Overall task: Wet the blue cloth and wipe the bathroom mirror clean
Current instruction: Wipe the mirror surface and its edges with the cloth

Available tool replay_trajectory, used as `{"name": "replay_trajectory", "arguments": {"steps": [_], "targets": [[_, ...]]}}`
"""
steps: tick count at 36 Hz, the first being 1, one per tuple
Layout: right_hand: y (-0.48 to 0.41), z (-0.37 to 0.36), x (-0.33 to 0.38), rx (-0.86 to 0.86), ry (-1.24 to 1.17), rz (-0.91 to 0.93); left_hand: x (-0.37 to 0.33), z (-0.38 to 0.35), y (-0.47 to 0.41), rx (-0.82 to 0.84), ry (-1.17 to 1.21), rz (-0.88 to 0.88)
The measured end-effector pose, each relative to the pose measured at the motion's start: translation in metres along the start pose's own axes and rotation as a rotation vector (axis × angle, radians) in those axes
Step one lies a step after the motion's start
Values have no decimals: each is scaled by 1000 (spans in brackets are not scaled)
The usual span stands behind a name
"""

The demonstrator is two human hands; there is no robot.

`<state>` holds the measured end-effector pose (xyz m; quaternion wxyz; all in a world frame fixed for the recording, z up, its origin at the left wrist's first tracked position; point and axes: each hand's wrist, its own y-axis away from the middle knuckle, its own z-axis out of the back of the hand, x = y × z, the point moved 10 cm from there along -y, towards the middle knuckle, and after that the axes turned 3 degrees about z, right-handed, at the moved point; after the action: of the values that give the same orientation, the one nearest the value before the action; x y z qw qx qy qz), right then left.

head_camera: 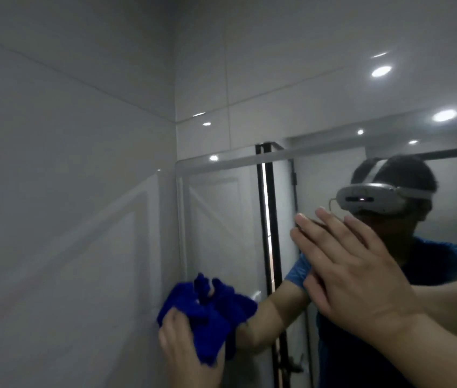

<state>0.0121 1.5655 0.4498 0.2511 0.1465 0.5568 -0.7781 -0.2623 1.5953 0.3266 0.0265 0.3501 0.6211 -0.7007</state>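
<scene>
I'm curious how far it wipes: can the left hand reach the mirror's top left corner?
Probably yes: the left hand grips the crumpled blue cloth low on the rectangular wall mirror, with only bare glass above.

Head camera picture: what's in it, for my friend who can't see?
A left hand holds a crumpled blue cloth against the left edge of a bathroom mirror. The right hand rests flat on the glass, fingers straight.

Glossy white large-tile left wall [53, 169], joined at a vertical corner [175, 79] to a matching tiled back wall [277, 51]. Thin grey grout lines [81, 80] on both. Round bright light glints [380, 70] on back tiles. Faint panelled-door reflection [109, 247] low on left wall. Dim.
</scene>
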Motion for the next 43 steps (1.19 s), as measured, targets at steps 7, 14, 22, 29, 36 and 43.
{"name": "replay_trajectory", "arguments": {"steps": [7, 14, 22, 29, 36, 43], "targets": [[1, 2, -1, -44, -33, 12, -127, -12, -153, -3, 71, -22], [1, -1, -1, -8, -68, 1, -281, -47, -193, 157, -151, -463], [4, 6, -10, 23, -163, -34, -359, -70, -126, 243, -86, -728], [15, 37, -44, -204, -341, -41, -298, -50, -181, 430, 149, -539], [26, 98, -176, -353, -54, -398, -147, -12, -267, 298, -8, -247], [75, 132, -292, -268, 12, -755, -148, -7, -270, 184, -2, -155]]}}
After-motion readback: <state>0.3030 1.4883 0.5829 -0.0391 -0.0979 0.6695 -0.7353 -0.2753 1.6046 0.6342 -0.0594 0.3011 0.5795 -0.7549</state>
